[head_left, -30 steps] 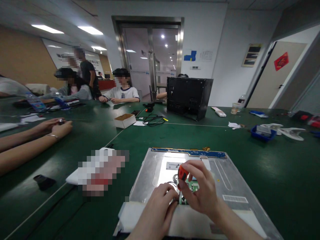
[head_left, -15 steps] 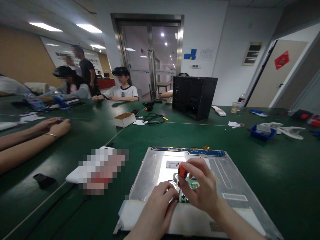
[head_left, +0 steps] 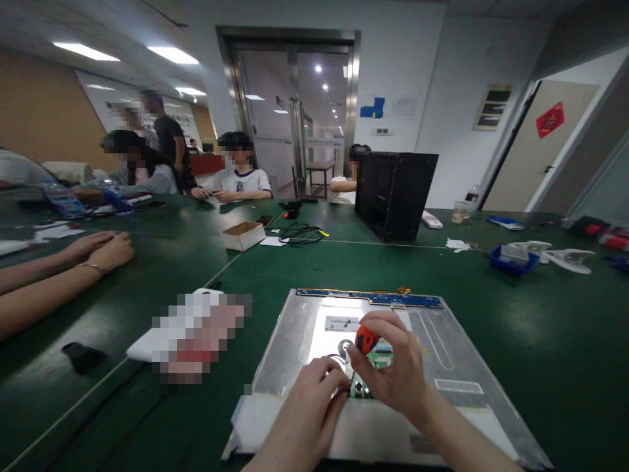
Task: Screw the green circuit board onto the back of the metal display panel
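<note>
A flat metal display panel (head_left: 285, 357) lies on the green table, with a blue circuit strip (head_left: 373, 298) along its far edge. Near its middle sits a small green circuit board (head_left: 382, 359). My right hand (head_left: 396, 367) grips a screwdriver (head_left: 366, 338) by its orange-and-black handle; the thin shaft slants down to the board's near left corner. My left hand (head_left: 314, 400) rests on the panel beside that corner, fingers closed near the shaft's tip. What they pinch is hidden. Cables run from a round part (head_left: 344, 347) behind my left fingers.
A black box-shaped casing (head_left: 396, 196) stands across the table (head_left: 236, 275), with a person behind it. A white carton (head_left: 244, 236) and black cable (head_left: 302, 235) lie left of it. A blue tray (head_left: 514, 260) is at right. A blurred-out phone-like item (head_left: 142, 347) and co-worker's hands (head_left: 111, 252) are at left.
The screwdriver handle has tilted slightly to the right with my right hand. My left hand stays put. Across the table, the black casing has shifted right and turned.
</note>
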`<state>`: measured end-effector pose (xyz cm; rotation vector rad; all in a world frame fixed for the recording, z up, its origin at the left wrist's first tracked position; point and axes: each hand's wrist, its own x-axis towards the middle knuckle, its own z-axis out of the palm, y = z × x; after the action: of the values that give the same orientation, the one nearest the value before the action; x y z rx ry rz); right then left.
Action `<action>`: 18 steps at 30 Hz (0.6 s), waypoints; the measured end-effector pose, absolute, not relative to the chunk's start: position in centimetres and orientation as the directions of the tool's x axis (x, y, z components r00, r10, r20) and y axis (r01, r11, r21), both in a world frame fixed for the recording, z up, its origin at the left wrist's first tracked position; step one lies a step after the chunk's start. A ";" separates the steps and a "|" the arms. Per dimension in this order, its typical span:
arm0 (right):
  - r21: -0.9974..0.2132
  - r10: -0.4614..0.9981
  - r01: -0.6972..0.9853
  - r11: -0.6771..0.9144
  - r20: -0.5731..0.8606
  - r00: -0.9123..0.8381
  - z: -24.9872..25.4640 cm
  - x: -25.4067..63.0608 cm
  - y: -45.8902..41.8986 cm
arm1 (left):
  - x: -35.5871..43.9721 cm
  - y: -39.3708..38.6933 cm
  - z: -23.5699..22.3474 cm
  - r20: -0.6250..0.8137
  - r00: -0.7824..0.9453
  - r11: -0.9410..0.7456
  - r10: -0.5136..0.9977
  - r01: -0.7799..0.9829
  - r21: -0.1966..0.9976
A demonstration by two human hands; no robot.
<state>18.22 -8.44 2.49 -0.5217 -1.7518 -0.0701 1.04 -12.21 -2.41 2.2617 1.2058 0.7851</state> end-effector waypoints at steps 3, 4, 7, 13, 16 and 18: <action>-0.229 0.329 0.424 0.877 0.927 -0.180 2.5 18.3 -8.5 | 1.1 -12.1 -2.5 0.267 0.459 -0.515 0.848 0.590 0.622; -0.233 0.336 0.420 0.877 0.922 -0.190 2.5 18.4 -8.6 | 1.1 -12.1 -2.5 0.263 0.460 -0.513 0.848 0.589 0.624; -0.246 0.341 0.362 0.899 0.912 -0.227 2.6 18.5 -8.7 | 1.0 -12.2 -2.3 0.250 0.463 -0.506 0.851 0.591 0.629; -0.268 0.368 0.396 0.878 0.908 -0.202 2.3 18.4 -8.8 | 0.8 -12.4 -2.4 0.261 0.456 -0.509 0.851 0.593 0.624; -0.274 0.358 0.386 0.881 0.920 -0.163 2.1 18.3 -8.6 | 0.8 -12.3 -2.5 0.265 0.449 -0.507 0.853 0.599 0.620; -0.269 0.341 0.374 0.888 0.929 -0.143 2.1 18.2 -8.5 | 0.8 -12.2 -2.6 0.258 0.447 -0.502 0.856 0.604 0.620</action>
<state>18.19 -8.45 2.06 -0.5458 -1.7444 -0.0307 0.80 -12.23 -2.56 2.2610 1.2270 0.7711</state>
